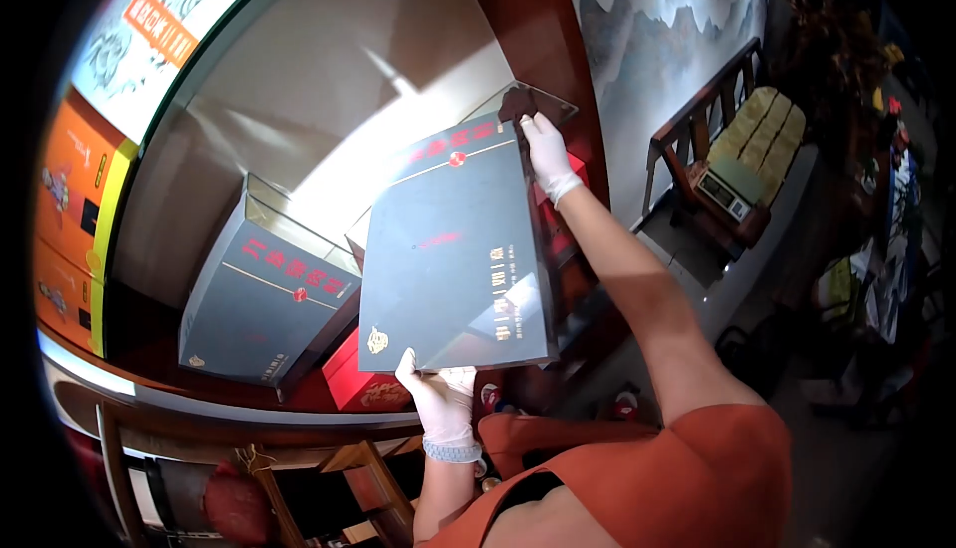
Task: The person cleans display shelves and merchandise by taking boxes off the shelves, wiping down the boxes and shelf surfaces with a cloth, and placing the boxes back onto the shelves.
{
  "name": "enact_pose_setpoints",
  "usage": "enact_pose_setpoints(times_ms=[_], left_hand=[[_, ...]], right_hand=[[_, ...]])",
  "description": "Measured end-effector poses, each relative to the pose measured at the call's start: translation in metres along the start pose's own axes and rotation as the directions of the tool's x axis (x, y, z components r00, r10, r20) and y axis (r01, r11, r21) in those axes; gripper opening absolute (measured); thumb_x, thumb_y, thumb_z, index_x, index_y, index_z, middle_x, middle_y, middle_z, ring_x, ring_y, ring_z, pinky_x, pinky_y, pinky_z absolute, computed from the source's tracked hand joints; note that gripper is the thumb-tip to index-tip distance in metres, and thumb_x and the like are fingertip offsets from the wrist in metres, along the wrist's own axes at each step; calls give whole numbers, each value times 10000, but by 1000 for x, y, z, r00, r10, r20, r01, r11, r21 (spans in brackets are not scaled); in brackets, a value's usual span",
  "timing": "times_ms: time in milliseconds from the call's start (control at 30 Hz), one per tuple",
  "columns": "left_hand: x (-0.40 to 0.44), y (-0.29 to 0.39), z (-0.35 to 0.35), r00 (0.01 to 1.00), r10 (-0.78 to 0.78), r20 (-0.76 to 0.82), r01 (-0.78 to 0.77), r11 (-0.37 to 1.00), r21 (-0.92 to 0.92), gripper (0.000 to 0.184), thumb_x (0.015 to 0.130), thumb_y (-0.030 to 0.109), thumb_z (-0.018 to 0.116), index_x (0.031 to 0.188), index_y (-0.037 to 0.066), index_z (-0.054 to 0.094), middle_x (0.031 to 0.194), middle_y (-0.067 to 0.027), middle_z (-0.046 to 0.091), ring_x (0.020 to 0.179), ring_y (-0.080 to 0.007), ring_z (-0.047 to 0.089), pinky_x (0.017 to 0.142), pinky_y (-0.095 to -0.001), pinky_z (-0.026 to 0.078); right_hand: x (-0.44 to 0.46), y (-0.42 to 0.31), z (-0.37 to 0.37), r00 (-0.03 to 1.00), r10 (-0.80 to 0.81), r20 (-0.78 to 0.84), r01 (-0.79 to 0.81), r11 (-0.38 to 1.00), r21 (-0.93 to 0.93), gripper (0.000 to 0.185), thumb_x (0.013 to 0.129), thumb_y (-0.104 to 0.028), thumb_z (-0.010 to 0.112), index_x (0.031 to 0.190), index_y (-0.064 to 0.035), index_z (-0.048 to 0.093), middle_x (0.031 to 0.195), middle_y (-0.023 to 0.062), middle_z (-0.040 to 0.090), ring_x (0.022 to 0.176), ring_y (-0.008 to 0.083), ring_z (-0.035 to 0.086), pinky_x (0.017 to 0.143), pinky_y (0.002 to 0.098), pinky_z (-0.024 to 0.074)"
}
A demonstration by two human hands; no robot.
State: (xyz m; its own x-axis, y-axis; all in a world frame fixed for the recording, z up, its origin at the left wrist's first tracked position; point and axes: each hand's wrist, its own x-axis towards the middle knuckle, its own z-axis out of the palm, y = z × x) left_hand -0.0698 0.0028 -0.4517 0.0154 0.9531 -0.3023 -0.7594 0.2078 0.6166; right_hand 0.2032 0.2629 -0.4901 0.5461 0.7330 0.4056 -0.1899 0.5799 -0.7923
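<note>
A large dark grey gift box (448, 249) with red and gold lettering is tilted in front of me. My left hand (444, 399), in a white glove, holds its lower edge, with the thumb on the front face. My right hand (546, 155), also gloved, is closed on a dark brown cloth (517, 106) at the box's upper right corner. The fingers behind the box are hidden. A similar grey box (264, 294) stands on the shelf to the left. Below and behind the held box, part of a red box (363, 377) shows.
Orange boxes (70, 190) and a lit panel (159, 20) are at the far left. The wooden cabinet post (528, 10) rises behind the box. To the right stands a wooden bench (707, 140) carrying a cushion (762, 135) and a small scale (725, 193).
</note>
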Motion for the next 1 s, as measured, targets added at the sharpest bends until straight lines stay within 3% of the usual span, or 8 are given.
enact_pose_setpoints(times_ms=[267, 433, 633, 767, 800, 867, 933, 1000], left_hand=[[9, -4, -5, 1000, 20, 3, -20, 1000, -11, 632, 835, 458, 640, 1292, 56, 472, 1272, -121, 541, 1113, -282, 562, 932, -421, 494], [10, -2, -29, 983, 7, 184, -1, 999, -36, 846, 835, 662, 545, 1368, 18, 414, 1340, -151, 509, 1182, -306, 514, 1011, -445, 420], [-4, 10, -42, 945, -23, 325, 192, 846, -498, 1066, 816, 759, 475, 1489, -32, 234, 1545, -180, 286, 1386, -325, 298, 1164, -485, 191], [-1, -9, -54, 764, 110, 636, 466, 588, -662, 921, 824, 737, 495, 1386, 12, 416, 1444, -104, 418, 1305, -240, 394, 1116, -370, 296], [-9, -14, -42, 725, 260, 638, 445, 530, -722, 807, 849, 718, 481, 1353, 88, 473, 1427, -39, 453, 1286, -208, 426, 1091, -366, 333], [-6, -21, -48, 928, 267, 259, -134, 889, -438, 781, 863, 715, 462, 1392, 142, 452, 1425, 3, 466, 1298, -212, 430, 1083, -404, 347], [-16, -7, -38, 914, 239, 327, -47, 865, -500, 897, 829, 743, 491, 1467, 128, 353, 1467, -68, 409, 1343, -282, 384, 1098, -498, 315], [-16, 10, -29, 995, 67, 71, -28, 893, -450, 1007, 781, 738, 573, 1486, 82, 279, 1495, -127, 347, 1355, -327, 362, 1119, -508, 290]], right_hand=[[-254, -157, -16, 982, -145, 119, 149, 989, -21, 277, 869, -27, 537, 1136, -20, 609, 1139, 66, 607, 1055, 207, 563, 955, 318, 426], [-294, -152, -32, 486, -372, 791, 857, 378, -349, 254, 815, -160, 592, 1040, -121, 703, 1205, 0, 622, 1213, 185, 520, 1034, 618, 265], [-257, -194, 14, 102, -155, 983, 993, -49, -111, 315, 822, -165, 554, 1070, -32, 695, 1194, 71, 643, 1205, 202, 562, 950, 313, 450], [-273, -134, 58, 241, -119, 963, 862, 483, -156, 451, 862, -125, 493, 1263, 79, 505, 1341, 247, 469, 1197, 300, 529, 992, 349, 447], [-277, -138, 90, 233, 206, 951, 741, 595, -310, 469, 896, -168, 488, 1307, 55, 464, 1366, 244, 447, 1259, 298, 476, 1035, 349, 411], [-271, -171, 142, 172, 361, 917, 705, 605, -370, 460, 869, -206, 533, 1267, 23, 499, 1317, 222, 493, 1252, 314, 473, 1023, 366, 409], [-247, -159, 166, -102, 127, 987, 904, 426, 38, 339, 831, -188, 565, 1112, -2, 604, 1164, 198, 611, 1194, 316, 519, 975, 375, 442], [-213, -169, 172, 27, 93, 995, 733, 676, -83, 261, 803, -141, 565, 1027, -42, 653, 1113, 157, 643, 1074, 309, 593, 923, 376, 476]])
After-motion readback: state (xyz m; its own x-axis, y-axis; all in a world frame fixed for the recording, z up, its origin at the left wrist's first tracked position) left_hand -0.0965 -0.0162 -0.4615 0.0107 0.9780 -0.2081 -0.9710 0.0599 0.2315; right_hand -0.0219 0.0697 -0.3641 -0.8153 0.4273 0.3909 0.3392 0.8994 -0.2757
